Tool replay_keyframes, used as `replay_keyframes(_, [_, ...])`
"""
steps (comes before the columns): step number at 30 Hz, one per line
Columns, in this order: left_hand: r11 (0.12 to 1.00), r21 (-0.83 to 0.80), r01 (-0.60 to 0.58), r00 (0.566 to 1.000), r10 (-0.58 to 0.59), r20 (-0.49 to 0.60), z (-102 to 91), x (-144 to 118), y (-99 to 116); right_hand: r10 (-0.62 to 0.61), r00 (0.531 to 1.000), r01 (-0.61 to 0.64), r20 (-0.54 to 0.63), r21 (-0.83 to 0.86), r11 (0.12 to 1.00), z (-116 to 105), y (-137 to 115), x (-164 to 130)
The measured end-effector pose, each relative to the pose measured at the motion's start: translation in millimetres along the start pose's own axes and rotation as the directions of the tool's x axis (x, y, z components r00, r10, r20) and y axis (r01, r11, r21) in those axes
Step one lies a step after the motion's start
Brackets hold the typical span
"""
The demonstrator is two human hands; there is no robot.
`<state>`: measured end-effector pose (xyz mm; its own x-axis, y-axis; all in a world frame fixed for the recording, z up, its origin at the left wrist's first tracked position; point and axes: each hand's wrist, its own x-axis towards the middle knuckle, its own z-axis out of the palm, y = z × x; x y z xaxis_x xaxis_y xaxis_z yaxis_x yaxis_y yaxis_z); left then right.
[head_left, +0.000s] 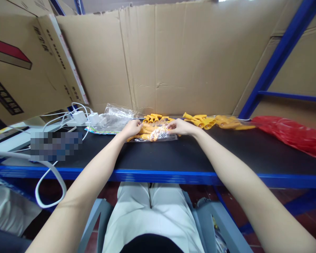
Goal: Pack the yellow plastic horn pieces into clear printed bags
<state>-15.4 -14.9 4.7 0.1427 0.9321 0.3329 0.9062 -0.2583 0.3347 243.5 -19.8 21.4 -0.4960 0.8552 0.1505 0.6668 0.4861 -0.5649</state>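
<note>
A clear plastic bag (154, 135) filled with several yellow plastic pieces lies on the black tabletop (189, 154) in front of me. My left hand (132, 128) grips its left end and my right hand (179, 127) grips its right end. Just behind the bag sits a small heap of loose yellow pieces (154, 117). More yellow pieces (201, 121) lie to the right of my right hand, some of them inside another clear bag (230, 123).
White chargers (85, 117) and cables lie at the left, with empty clear bags (116, 116) beside them. A red plastic bag (292, 133) rests at the far right. Cardboard sheets (173, 56) wall off the back. A blue shelf post (276, 59) slants up at right.
</note>
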Motion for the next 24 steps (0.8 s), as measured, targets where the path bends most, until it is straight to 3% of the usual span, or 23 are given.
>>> replay_keyframes(4, [0.987, -0.088, -0.133, 0.989, 0.127, -0.071, -9.1, -7, 14, -0.007, 0.999, 0.010, -0.043, 0.068, 0.998, 4, -4, 1])
replay_keyframes(7, [0.939, -0.098, -0.330, 0.939, 0.315, -0.139, -11.6, -12, 24, -0.011, 0.998, 0.015, -0.063, 0.061, 0.998, 5, -6, 0])
replay_keyframes(10, [0.891, -0.072, -0.448, 0.889, 0.435, -0.146, -6.8, -11, 27, -0.030, 0.998, 0.033, -0.060, 0.061, 0.998, 7, -5, 1])
replay_keyframes(20, [0.850, -0.094, -0.518, 0.827, 0.470, -0.308, 5.2, -2, 24, -0.056, 0.998, 0.056, -0.009, 0.063, 0.996, 11, -10, -1])
replay_keyframes(24, [0.849, -0.092, -0.521, 0.813, 0.461, -0.357, 2.2, -3, 27, -0.046, 0.996, 0.056, -0.082, 0.118, 0.991, 11, -11, 0])
